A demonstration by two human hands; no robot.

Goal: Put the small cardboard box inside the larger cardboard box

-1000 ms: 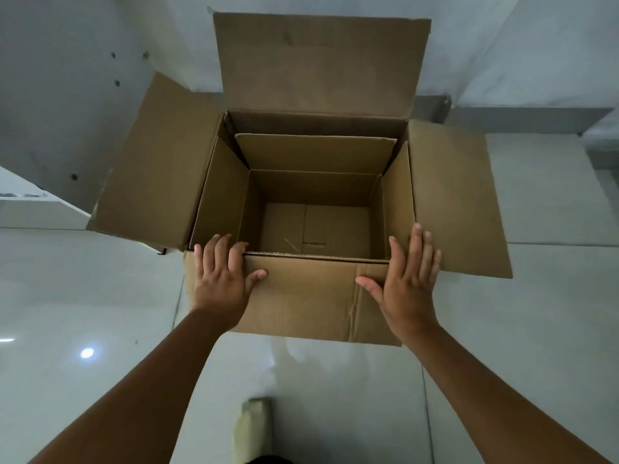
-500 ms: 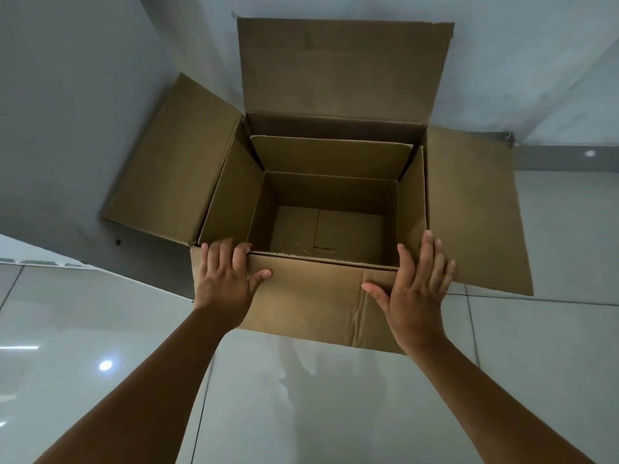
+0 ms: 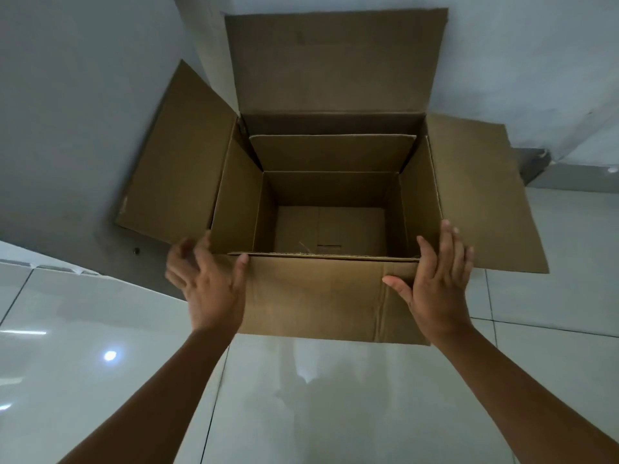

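I have both hands at the near wall of the larger cardboard box (image 3: 321,296), which stands on the glossy tiled floor (image 3: 335,396) against the grey wall (image 3: 83,95) with all its flaps thrown open. The small cardboard box (image 3: 330,195) already sits inside it, open-topped and empty, its own flaps standing up within the big one's walls. My left hand (image 3: 209,286) is blurred, fingers spread and loose at the near-left corner, gripping nothing. My right hand (image 3: 435,286) lies flat and open against the near-right corner, likewise holding nothing. I judge the placing step done; what remains is to draw both hands clear without dragging the outer box.
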